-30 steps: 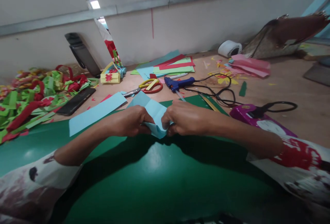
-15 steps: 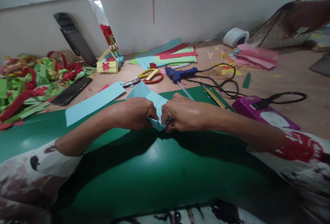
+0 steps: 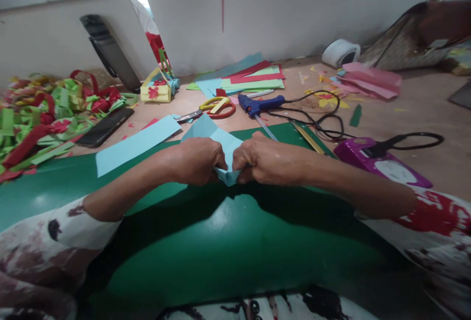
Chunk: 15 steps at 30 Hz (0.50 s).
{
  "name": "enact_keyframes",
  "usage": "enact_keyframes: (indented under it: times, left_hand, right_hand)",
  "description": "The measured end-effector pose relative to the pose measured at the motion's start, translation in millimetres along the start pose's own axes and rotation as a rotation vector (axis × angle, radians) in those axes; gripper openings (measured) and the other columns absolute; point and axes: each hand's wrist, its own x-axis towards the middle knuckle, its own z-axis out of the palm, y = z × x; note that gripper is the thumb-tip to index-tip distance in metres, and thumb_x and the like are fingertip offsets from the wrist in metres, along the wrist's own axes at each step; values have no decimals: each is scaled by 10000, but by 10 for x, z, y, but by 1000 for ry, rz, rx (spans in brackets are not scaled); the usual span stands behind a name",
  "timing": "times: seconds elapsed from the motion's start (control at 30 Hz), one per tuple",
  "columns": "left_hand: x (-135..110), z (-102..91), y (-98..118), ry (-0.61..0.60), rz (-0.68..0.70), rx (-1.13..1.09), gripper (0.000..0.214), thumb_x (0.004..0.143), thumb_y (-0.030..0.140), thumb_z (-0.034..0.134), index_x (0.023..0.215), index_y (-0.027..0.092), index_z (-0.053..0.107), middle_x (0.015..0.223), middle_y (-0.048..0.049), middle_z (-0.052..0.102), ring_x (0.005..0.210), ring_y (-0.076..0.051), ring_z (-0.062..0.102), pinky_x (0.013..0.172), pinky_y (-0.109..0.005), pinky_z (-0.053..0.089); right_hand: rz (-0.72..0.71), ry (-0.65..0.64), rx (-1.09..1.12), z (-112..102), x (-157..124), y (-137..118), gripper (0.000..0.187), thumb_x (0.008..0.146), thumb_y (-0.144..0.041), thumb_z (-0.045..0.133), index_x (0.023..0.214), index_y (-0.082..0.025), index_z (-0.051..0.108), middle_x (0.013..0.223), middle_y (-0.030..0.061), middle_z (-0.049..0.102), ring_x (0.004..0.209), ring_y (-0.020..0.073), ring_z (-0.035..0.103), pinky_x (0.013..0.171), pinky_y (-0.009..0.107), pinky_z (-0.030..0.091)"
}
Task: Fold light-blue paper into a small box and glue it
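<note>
My left hand point(image 3: 195, 160) and my right hand point(image 3: 263, 158) meet over the green cutting mat point(image 3: 206, 241), knuckles almost touching. Both are closed on a folded light blue paper sheet point(image 3: 221, 143), pinching its near corner between the fingertips. The far part of the sheet sticks up behind the hands. A second light blue paper strip point(image 3: 138, 143) lies flat on the mat's left edge, just beyond my left forearm.
Scissors with yellow and red handles point(image 3: 217, 109) and a blue glue gun point(image 3: 259, 105) with a black cord lie behind the hands. A black phone point(image 3: 105, 127), a pile of green and red paper strips point(image 3: 44, 114), coloured sheets point(image 3: 250, 79), a purple device point(image 3: 379, 163) and a tape roll point(image 3: 340, 52) surround them.
The hands have drawn closer together and folded the blue sheet smaller, so less of it shows between them. The view has tilted slightly downward.
</note>
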Motion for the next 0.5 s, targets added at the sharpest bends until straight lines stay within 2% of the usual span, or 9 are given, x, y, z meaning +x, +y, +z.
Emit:
enact_keyframes:
  times: [0.23,0.4,0.5]
  left_hand:
    - [3,-25,48,-3,-27,-21,266,680,123,576,856,256,724,725,-7,702,596,-130,569,505,-195,338]
    - [0,-35,76,17,-61,-5,268,648,109,585,820,262,721,669,11,673,537,-111,516,466,-192,290]
    - [7,-24,80,31,-82,23,200,633,113,590,746,226,710,588,13,627,481,-98,455,435,-195,249]
  right_hand:
    - [17,-9,-135,20,4,-107,145,690,-136,583,550,-161,554,545,-43,498,581,100,404,771,335,257]
    - [22,36,-55,49,14,-108,187,684,-81,547,513,-147,506,544,-47,470,601,99,412,819,348,255]
    - [-3,61,-30,51,20,-91,181,675,-78,552,516,-147,502,545,-49,460,588,94,390,761,306,284]
